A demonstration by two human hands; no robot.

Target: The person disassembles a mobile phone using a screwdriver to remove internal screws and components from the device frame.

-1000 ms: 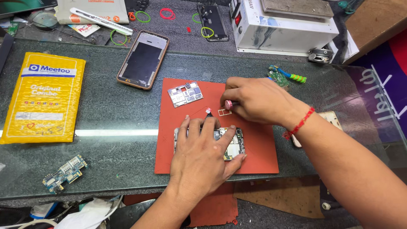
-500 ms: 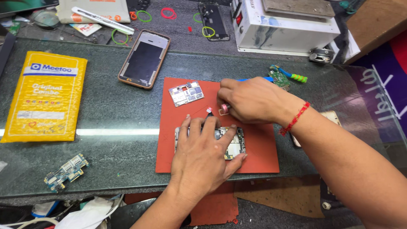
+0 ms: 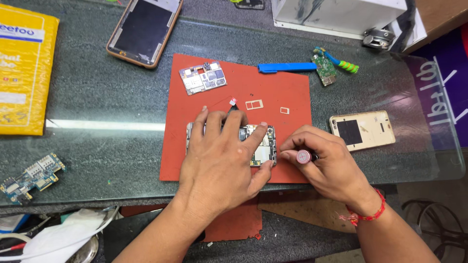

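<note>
On the red mat [image 3: 292,92], the left hand [image 3: 222,160] lies flat and spread over an opened phone [image 3: 258,146], fingers pressing it down so that only its right part, with bare circuitry, shows past the fingers. The right hand [image 3: 326,163] is closed around a small screwdriver [image 3: 304,157] with a pink round cap end, held just beside the phone's right edge. Further up the mat lie a loose circuit board [image 3: 203,78], a small card tray [image 3: 254,104] and a tinier frame piece [image 3: 284,110]. A blue pry tool [image 3: 287,67] rests along the mat's top edge. Off the mat on the glass surface [image 3: 97,126] are a gold back cover [image 3: 363,130] to the right, a phone in a brown case [image 3: 144,29] at upper left, a yellow padded envelope [image 3: 22,73] far left, and a blue circuit board [image 3: 31,178] near the front edge.
</note>
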